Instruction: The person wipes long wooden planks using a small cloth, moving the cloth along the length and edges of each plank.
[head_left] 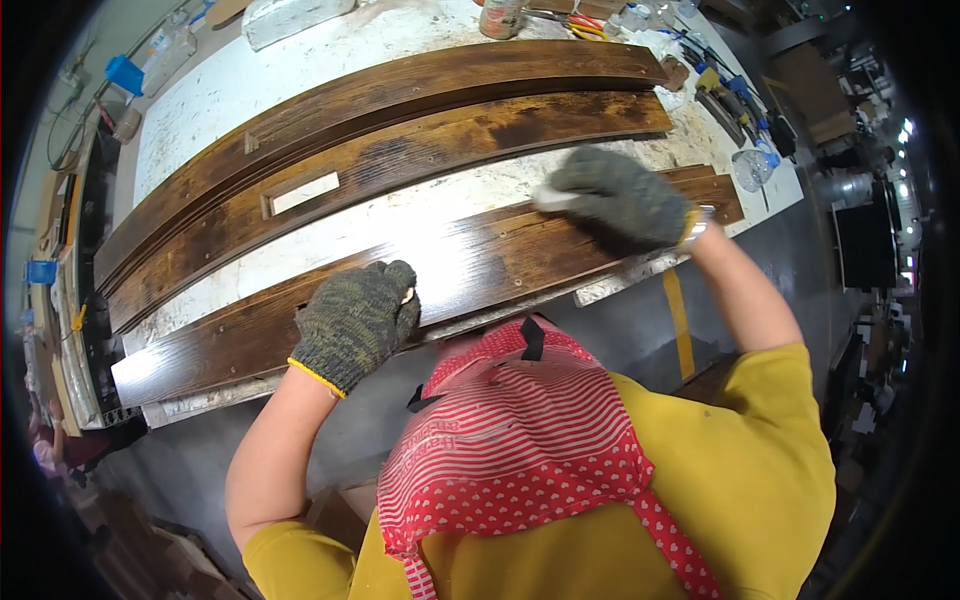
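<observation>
A glossy dark-brown wooden board lies along the near edge of the table, with light glaring off its middle. My right hand, in a grey-green knit glove, is closed on a small white pad over the board's right part; hand and pad are slightly blurred. Left of the middle, my left hand rests on the same board in a matching glove, fingers curled together. A small pale spot shows at its fingertips; what it is, I cannot tell.
Two more brown boards lie beyond: a far one and a middle one with a rectangular slot. At the back stand a jar and orange-handled pliers. Clamps and other tools crowd the table's right side.
</observation>
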